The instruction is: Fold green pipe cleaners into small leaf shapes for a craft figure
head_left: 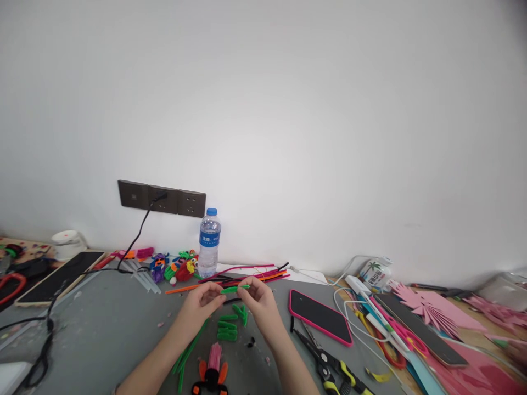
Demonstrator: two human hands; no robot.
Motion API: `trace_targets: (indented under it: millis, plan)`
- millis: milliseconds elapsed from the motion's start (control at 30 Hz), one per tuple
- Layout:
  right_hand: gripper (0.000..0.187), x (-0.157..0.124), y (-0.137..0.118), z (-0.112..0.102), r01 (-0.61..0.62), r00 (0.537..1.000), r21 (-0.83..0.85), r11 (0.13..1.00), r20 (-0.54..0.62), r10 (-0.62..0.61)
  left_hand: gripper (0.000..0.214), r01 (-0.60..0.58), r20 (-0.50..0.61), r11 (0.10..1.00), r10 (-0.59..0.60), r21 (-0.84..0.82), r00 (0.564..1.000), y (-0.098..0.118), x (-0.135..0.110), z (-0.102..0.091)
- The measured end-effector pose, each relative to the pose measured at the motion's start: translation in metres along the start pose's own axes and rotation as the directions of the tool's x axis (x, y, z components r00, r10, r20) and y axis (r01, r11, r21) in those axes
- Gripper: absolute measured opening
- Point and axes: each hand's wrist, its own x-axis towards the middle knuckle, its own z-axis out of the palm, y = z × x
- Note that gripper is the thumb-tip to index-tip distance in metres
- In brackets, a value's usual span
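Between my two hands a short green pipe cleaner (234, 289) is stretched level above the mat. My left hand (208, 300) pinches one end, and the fingers of my right hand (256, 299) close on the other. Just below lie several folded green pipe cleaner pieces (227, 331) and a small branched green piece (241, 314). Long green pipe cleaners (189, 351) rest beside my left forearm. Nearer to me is a pipe-cleaner figure (214, 359) with a pink upper part, a black middle and orange pieces at its sides.
A water bottle (209, 244) stands by the wall, with loose coloured pipe cleaners (263, 278) in front. Small fuzzy figures (177, 267) sit left of it. To the right are a pink-cased phone (321, 316), pliers (323, 359), cables and pink paper (448, 310). Another person's hand (517, 351) shows at the right edge.
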Motion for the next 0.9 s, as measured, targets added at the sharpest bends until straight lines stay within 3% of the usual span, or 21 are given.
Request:
trace_targets:
  millis: [133, 167, 267, 433, 633, 767, 900]
  plan:
    - [0.007, -0.002, -0.002, 0.000, 0.199, 0.972, -0.258, 0.946, -0.071, -0.224, 0.042, 0.120, 0.054, 0.989, -0.116, -0.086, 0.992, 0.006, -0.004, 0.003]
    - [0.003, -0.004, -0.003, 0.000, 0.262, 0.954, -0.330, 0.907, -0.054, -0.295, 0.042, 0.138, 0.085, 0.983, -0.129, -0.121, 0.988, 0.008, -0.006, 0.004]
    - [0.014, -0.008, -0.007, 0.002, 0.434, 0.891, -0.437, 0.788, 0.080, -0.447, 0.041, 0.158, 0.139, 0.960, -0.129, -0.231, 0.982, 0.010, -0.008, 0.006]
    - [0.017, -0.012, -0.006, 0.006, 0.510, 0.859, -0.458, 0.728, 0.230, -0.457, 0.032, 0.164, 0.131, 0.904, -0.122, -0.394, 0.984, 0.004, -0.007, 0.007]
    - [0.020, -0.012, -0.004, 0.008, 0.526, 0.848, -0.481, 0.702, 0.232, -0.477, 0.030, 0.224, 0.130, 0.828, -0.183, -0.514, 0.975, 0.001, -0.006, 0.004]
    - [0.021, -0.012, -0.003, 0.009, 0.547, 0.831, -0.506, 0.667, 0.233, -0.505, 0.031, 0.202, 0.120, 0.833, -0.163, -0.515, 0.979, 0.002, -0.006, 0.003]
    - [0.018, -0.012, -0.001, 0.008, 0.543, 0.835, -0.481, 0.688, 0.228, -0.500, 0.031, 0.193, 0.126, 0.834, -0.149, -0.516, 0.981, 0.000, -0.005, 0.002]
